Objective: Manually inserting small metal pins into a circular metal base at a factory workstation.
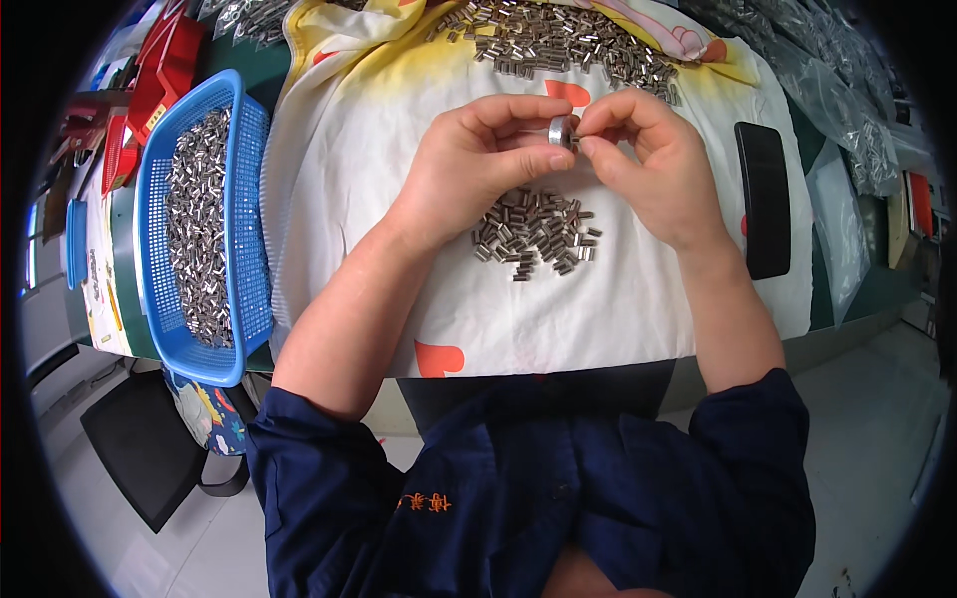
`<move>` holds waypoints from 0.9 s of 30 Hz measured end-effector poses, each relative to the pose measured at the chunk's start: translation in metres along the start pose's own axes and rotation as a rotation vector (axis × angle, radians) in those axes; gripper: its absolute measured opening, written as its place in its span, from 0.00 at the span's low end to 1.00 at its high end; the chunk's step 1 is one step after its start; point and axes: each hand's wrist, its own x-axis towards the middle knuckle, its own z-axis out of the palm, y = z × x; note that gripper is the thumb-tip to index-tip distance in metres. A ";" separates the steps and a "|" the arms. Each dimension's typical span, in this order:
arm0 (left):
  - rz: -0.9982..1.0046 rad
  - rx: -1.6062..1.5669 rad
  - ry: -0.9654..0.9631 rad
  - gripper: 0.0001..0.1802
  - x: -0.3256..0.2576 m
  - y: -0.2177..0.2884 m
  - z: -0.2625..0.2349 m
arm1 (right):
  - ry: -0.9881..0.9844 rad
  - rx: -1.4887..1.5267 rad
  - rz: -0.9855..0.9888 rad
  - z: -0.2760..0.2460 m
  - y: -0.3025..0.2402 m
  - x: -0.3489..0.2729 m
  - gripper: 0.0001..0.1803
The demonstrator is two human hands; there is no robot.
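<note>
My left hand (469, 154) grips a round silver metal piece (559, 131) between thumb and fingers, above the white cloth (598, 319). Close against that piece, my right hand (658, 164) has its thumb and forefinger pinched together at a small part, too small and covered to make out. Just below the hands lies a loose pile of short metal cylinders (538, 234). A larger heap of similar cylinders (558, 45) spreads over the cloth's far side.
A blue plastic basket (239, 189) full of small metal cylinders stands at the left. A black phone (764, 199) lies on the right of the cloth. Clear plastic bags (827, 90) crowd the far right; red bins (164, 70) stand far left. A black chair (145, 448) is below left.
</note>
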 end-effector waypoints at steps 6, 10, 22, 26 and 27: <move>0.011 0.070 0.033 0.19 -0.002 0.000 0.001 | 0.023 -0.373 -0.198 0.003 -0.004 -0.002 0.07; -0.010 0.122 0.048 0.19 -0.002 0.001 0.002 | 0.030 -0.645 -0.419 0.003 -0.005 -0.001 0.08; -0.129 0.257 -0.151 0.20 -0.006 0.005 0.004 | 0.165 -0.544 0.176 -0.054 0.017 0.016 0.08; -0.112 0.159 -0.122 0.19 -0.005 0.004 0.002 | 0.101 -0.915 0.110 -0.045 0.017 0.017 0.06; -0.079 0.165 -0.106 0.19 -0.005 0.004 0.002 | 0.102 -0.912 0.112 -0.043 0.018 0.016 0.06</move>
